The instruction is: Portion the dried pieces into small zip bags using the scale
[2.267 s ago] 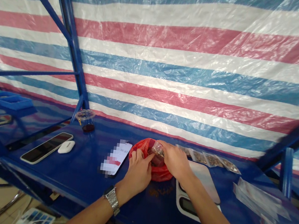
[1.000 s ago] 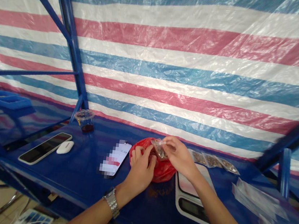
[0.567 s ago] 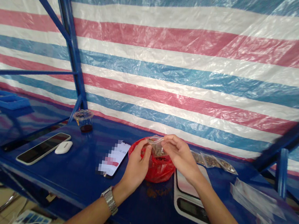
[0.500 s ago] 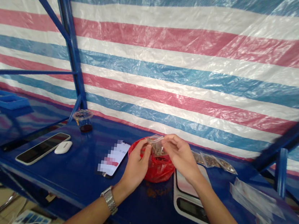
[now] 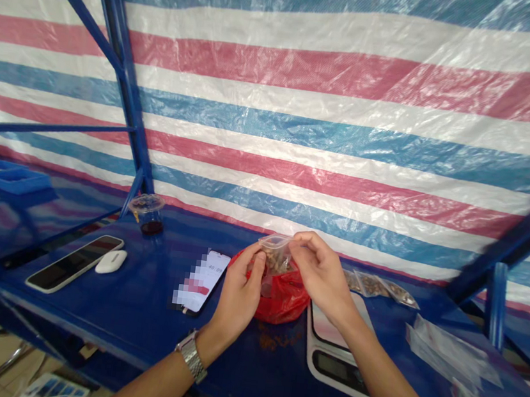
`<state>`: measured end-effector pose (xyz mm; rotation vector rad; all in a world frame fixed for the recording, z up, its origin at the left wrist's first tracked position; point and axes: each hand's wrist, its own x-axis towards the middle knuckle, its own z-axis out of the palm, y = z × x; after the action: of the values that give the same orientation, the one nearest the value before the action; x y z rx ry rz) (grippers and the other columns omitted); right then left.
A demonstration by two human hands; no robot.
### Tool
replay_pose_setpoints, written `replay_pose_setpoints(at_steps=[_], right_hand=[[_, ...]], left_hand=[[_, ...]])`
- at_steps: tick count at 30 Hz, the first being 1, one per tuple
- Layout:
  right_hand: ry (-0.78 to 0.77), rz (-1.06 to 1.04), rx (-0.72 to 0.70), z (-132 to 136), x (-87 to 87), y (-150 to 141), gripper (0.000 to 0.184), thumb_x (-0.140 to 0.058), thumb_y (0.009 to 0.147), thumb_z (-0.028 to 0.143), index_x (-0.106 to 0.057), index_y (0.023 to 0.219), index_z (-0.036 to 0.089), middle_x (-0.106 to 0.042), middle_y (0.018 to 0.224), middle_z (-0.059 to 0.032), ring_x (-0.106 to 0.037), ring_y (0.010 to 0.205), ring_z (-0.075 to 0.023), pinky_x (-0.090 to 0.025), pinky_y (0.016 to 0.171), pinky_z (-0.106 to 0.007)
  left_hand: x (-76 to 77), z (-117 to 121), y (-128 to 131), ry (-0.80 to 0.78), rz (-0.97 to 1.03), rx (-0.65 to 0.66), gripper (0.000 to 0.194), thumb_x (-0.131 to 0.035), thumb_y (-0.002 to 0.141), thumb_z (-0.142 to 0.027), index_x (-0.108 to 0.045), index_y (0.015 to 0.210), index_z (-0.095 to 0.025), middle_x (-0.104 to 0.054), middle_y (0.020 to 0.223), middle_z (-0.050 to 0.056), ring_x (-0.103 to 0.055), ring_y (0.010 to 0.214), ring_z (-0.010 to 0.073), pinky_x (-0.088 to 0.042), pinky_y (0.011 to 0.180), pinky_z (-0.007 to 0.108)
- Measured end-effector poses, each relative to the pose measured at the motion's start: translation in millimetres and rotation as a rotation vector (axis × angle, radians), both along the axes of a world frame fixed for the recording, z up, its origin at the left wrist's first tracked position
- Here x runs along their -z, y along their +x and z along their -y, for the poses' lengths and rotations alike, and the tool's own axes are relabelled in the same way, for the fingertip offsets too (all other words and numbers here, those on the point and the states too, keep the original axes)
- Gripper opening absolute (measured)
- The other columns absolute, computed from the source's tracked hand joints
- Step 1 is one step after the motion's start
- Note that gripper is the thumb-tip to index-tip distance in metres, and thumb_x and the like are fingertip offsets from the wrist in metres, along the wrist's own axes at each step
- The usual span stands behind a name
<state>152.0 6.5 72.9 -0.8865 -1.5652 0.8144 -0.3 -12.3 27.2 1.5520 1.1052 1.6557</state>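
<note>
Between my two hands is a small clear zip bag (image 5: 279, 259) with brownish bits inside, its mouth upward. My left hand (image 5: 240, 289) pinches its left edge, thumb and fingers closed on the plastic. My right hand (image 5: 318, 273) grips the upper right corner with closed fingertips. Directly below sits a red plastic bag (image 5: 281, 300), its top partly hidden by the zip bag and my fingers. Right of it is a white kitchen scale (image 5: 338, 365), partly covered by my right forearm. Some brown crumbs (image 5: 277, 338) lie on the blue table in front of the red bag.
Several filled zip bags (image 5: 375, 285) lie behind the scale, and flat clear bags (image 5: 454, 350) at the right. Leftward are a lit phone (image 5: 201, 284), a white earbud case (image 5: 111, 261), a dark phone (image 5: 74, 263) and a plastic cup (image 5: 149, 216). Blue frame posts (image 5: 129, 85) stand around.
The zip bag has risen slightly, and its mouth looks wider. Both hands keep their hold on it, with the right one shifted up a little.
</note>
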Motion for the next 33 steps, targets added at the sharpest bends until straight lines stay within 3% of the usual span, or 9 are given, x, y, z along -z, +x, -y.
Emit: replay_pose_setpoints(at_steps=[6, 13, 22, 27, 33], right_hand=[[-0.063, 0.009, 0.016, -0.8, 15.0, -4.9, 0.025, -0.059, 0.093, 0.048, -0.055, 0.087, 0.025, -0.057, 0.069, 0.0039, -0.055, 0.061, -0.0142, -0.043, 0.055, -0.024], [-0.062, 0.0, -0.017, -3.8, 29.8, -11.5, 0.031, -0.061, 0.092, 0.055, -0.059, 0.093, 0.024, -0.069, 0.088, -0.0025, -0.068, 0.082, -0.0195, -0.056, 0.08, -0.032], [-0.089, 0.023, -0.045, 0.3, 28.4, -11.4, 0.034, -0.06, 0.095, 0.057, -0.059, 0.092, 0.023, -0.069, 0.086, -0.0014, -0.068, 0.078, -0.0183, -0.057, 0.078, -0.03], [-0.077, -0.001, -0.054, -0.8, 31.8, -14.5, 0.035, -0.063, 0.092, 0.058, -0.062, 0.093, 0.023, -0.071, 0.089, -0.0031, -0.069, 0.083, -0.0197, -0.057, 0.083, -0.032], [-0.091, 0.028, -0.051, -1.5, 33.8, -14.2, 0.035, -0.062, 0.093, 0.057, -0.061, 0.092, 0.022, -0.071, 0.085, -0.0022, -0.068, 0.079, -0.0195, -0.056, 0.075, -0.03]], left_hand=[[3.2, -2.0, -2.6, -0.034, -0.007, -0.011, 0.035, -0.047, 0.104, -0.042, -0.069, 0.12, -0.02, -0.074, 0.124, 0.008, -0.067, 0.117, 0.0226, -0.048, 0.105, 0.034], [4.7, -5.6, -6.7, -0.094, 0.001, -0.025, 0.034, -0.048, 0.103, -0.044, -0.071, 0.11, -0.02, -0.076, 0.108, 0.006, -0.069, 0.102, 0.0221, -0.052, 0.091, 0.031], [9.7, -7.7, -7.2, -0.105, 0.01, -0.012, 0.037, -0.05, 0.103, -0.044, -0.07, 0.119, -0.019, -0.075, 0.121, 0.009, -0.068, 0.109, 0.0237, -0.051, 0.098, 0.034], [9.1, -8.1, -6.9, -0.098, -0.004, -0.018, 0.035, -0.049, 0.103, -0.042, -0.071, 0.116, -0.018, -0.076, 0.115, 0.009, -0.069, 0.105, 0.0225, -0.051, 0.096, 0.034], [9.0, -6.0, -5.2, -0.08, 0.014, 0.019, 0.032, -0.05, 0.102, -0.042, -0.072, 0.109, -0.02, -0.077, 0.108, 0.006, -0.071, 0.098, 0.0215, -0.053, 0.091, 0.032]])
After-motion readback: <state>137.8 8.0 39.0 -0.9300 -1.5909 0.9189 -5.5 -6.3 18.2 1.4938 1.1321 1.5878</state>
